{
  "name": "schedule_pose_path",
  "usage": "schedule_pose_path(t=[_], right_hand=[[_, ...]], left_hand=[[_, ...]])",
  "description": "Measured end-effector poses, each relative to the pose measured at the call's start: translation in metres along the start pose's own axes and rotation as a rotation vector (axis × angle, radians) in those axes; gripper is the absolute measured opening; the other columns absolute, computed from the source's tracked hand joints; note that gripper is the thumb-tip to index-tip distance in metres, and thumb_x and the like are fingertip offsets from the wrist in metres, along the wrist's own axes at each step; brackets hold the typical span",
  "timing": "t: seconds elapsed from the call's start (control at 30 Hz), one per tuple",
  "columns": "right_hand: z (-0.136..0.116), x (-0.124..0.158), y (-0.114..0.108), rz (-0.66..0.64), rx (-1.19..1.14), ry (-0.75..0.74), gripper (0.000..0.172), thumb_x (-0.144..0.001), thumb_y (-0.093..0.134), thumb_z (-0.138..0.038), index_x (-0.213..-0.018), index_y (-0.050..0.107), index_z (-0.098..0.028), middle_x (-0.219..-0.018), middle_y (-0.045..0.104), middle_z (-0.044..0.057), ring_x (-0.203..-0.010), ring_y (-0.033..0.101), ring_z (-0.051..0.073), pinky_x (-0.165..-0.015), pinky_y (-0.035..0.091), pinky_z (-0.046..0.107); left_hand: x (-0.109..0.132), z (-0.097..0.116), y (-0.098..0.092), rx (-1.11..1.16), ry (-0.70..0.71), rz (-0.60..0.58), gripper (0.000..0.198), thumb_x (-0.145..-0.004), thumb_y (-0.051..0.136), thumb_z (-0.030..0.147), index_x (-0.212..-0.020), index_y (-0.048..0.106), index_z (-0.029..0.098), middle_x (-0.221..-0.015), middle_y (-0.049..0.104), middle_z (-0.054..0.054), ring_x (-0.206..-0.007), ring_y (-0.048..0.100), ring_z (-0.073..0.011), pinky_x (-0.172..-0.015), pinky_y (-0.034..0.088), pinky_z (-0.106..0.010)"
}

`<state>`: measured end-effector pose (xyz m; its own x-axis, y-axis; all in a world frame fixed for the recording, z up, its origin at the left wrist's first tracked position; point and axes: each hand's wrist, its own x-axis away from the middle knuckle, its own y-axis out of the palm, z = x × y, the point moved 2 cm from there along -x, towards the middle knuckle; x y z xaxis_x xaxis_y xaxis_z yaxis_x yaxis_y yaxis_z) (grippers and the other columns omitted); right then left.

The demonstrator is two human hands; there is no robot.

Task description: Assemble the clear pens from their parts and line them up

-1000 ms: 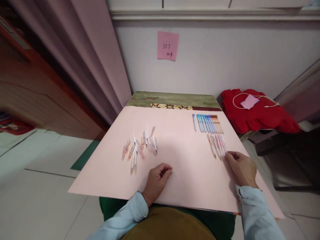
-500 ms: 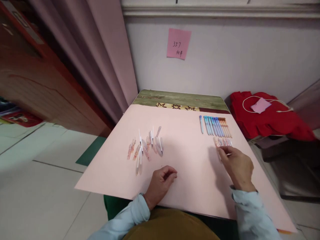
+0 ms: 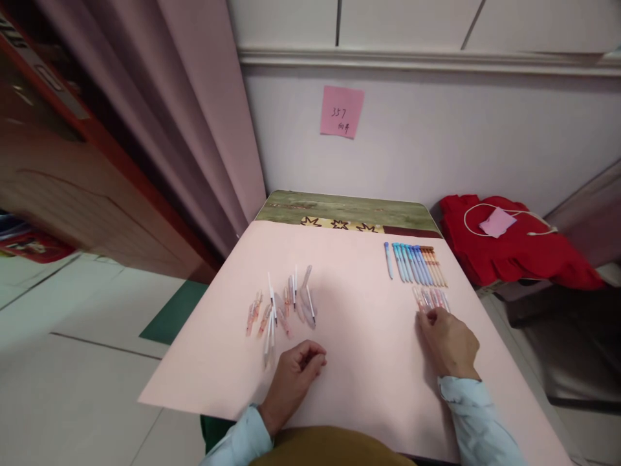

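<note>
A pink paper sheet (image 3: pixel 354 336) covers a small table. My right hand (image 3: pixel 449 343) rests on the lower ends of a short row of pink pens (image 3: pixel 431 299), with its fingers curled over them. Above that row lies a neat row of blue and orange pens (image 3: pixel 414 263). My left hand (image 3: pixel 294 375) sits loosely curled on the sheet near the front edge, and nothing shows in it. Just beyond it lies a loose pile of pen parts (image 3: pixel 284 304): clear barrels, pink pieces and white refills.
The table's green patterned top (image 3: pixel 339 210) shows beyond the sheet. A pink sticky note (image 3: pixel 341 111) hangs on the wall. Red cloth (image 3: pixel 519 243) with a white cable lies to the right. A curtain (image 3: pixel 194 116) and a wooden door (image 3: pixel 63 175) stand on the left.
My right hand has slid left and forward along the row of pink pens and now covers their lower ends. My left hand stayed curled in place. The view tilted slightly.
</note>
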<state>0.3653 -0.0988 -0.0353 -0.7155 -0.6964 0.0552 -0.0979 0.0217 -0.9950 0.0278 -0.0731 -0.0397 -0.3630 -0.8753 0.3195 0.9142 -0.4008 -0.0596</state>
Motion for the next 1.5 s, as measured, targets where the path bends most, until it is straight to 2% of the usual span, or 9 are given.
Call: schedule_pose_path(t=[0.27,0.4,0.5,0.7,0.9,1.03,1.17,1.33,1.5], right_hand=[[0.009,-0.004,0.000,0.052,0.023,-0.001,0.049,-0.093,0.041,-0.056,-0.094,0.073,-0.018,-0.082,0.072,0.018,-0.071,0.069,0.035,-0.058,0.044,0.039],[0.009,0.000,-0.006,0.047,0.005,0.017,0.048,-0.091,0.044,-0.059,-0.099,0.073,-0.022,-0.084,0.074,0.015,-0.069,0.067,0.032,-0.057,0.043,0.038],[0.001,0.004,-0.013,0.060,-0.051,-0.013,0.044,-0.090,0.048,-0.060,-0.096,0.073,-0.025,-0.084,0.075,0.011,-0.066,0.066,0.028,-0.054,0.039,0.033],[-0.046,0.017,-0.016,0.051,-0.177,-0.239,0.031,-0.090,0.055,-0.051,-0.088,0.072,-0.024,-0.080,0.074,0.004,-0.067,0.064,0.021,-0.055,0.032,0.027],[-0.105,0.040,0.000,-0.065,-0.276,-0.501,0.030,-0.091,0.055,-0.048,-0.079,0.068,-0.023,-0.070,0.070,0.002,-0.063,0.062,0.018,-0.055,0.028,0.026],[-0.143,0.051,0.010,-0.194,-0.470,-0.602,0.022,-0.086,0.058,-0.038,-0.074,0.068,-0.023,-0.069,0.070,0.001,-0.062,0.062,0.018,-0.057,0.034,0.026],[-0.174,0.055,0.026,-0.301,-0.799,-0.547,0.020,-0.084,0.058,-0.036,-0.075,0.069,-0.022,-0.069,0.070,0.001,-0.062,0.062,0.017,-0.059,0.041,0.026],[-0.185,0.058,0.048,-0.213,-1.008,-0.485,0.025,-0.089,0.053,-0.038,-0.079,0.067,-0.020,-0.068,0.068,0.002,-0.062,0.060,0.017,-0.060,0.043,0.026],[-0.184,0.064,0.049,-0.140,-0.878,-0.657,0.022,-0.091,0.052,-0.034,-0.081,0.066,-0.020,-0.076,0.068,0.002,-0.067,0.060,0.016,-0.065,0.042,0.026]], left_hand=[[0.002,0.017,-0.018,-0.073,0.022,0.044,0.019,-0.083,0.059,0.035,-0.085,0.066,0.018,-0.077,0.069,-0.004,-0.064,0.056,-0.0138,-0.063,0.046,-0.026],[0.000,0.018,-0.039,-0.075,0.036,0.119,0.020,-0.082,0.063,0.037,-0.085,0.067,0.018,-0.077,0.069,-0.004,-0.063,0.057,-0.0132,-0.061,0.047,-0.026],[-0.003,0.022,-0.062,-0.060,0.045,0.238,0.023,-0.078,0.067,0.039,-0.085,0.068,0.018,-0.076,0.069,-0.004,-0.061,0.057,-0.0133,-0.057,0.046,-0.025],[-0.002,0.034,-0.112,-0.055,0.059,0.486,0.032,-0.070,0.075,0.043,-0.088,0.071,0.017,-0.076,0.070,-0.004,-0.060,0.056,-0.0127,-0.051,0.043,-0.022],[-0.002,0.027,-0.145,-0.110,0.041,0.587,0.035,-0.067,0.077,0.046,-0.083,0.070,0.016,-0.067,0.066,-0.003,-0.056,0.053,-0.0122,-0.047,0.040,-0.021],[-0.009,0.028,-0.144,-0.117,0.033,0.540,0.032,-0.067,0.076,0.044,-0.081,0.071,0.016,-0.064,0.065,-0.002,-0.054,0.053,-0.0120,-0.045,0.038,-0.021],[-0.019,0.037,-0.128,-0.116,0.040,0.476,0.031,-0.067,0.076,0.044,-0.081,0.071,0.017,-0.061,0.063,-0.001,-0.053,0.053,-0.0120,-0.045,0.039,-0.020],[-0.032,0.041,-0.114,-0.130,0.050,0.372,0.031,-0.070,0.074,0.044,-0.082,0.070,0.015,-0.065,0.064,-0.002,-0.056,0.054,-0.0120,-0.051,0.044,-0.022],[-0.054,0.046,-0.107,-0.239,0.095,0.319,0.025,-0.073,0.071,0.041,-0.079,0.070,0.016,-0.062,0.060,0.001,-0.056,0.052,-0.0119,-0.053,0.041,-0.022]])
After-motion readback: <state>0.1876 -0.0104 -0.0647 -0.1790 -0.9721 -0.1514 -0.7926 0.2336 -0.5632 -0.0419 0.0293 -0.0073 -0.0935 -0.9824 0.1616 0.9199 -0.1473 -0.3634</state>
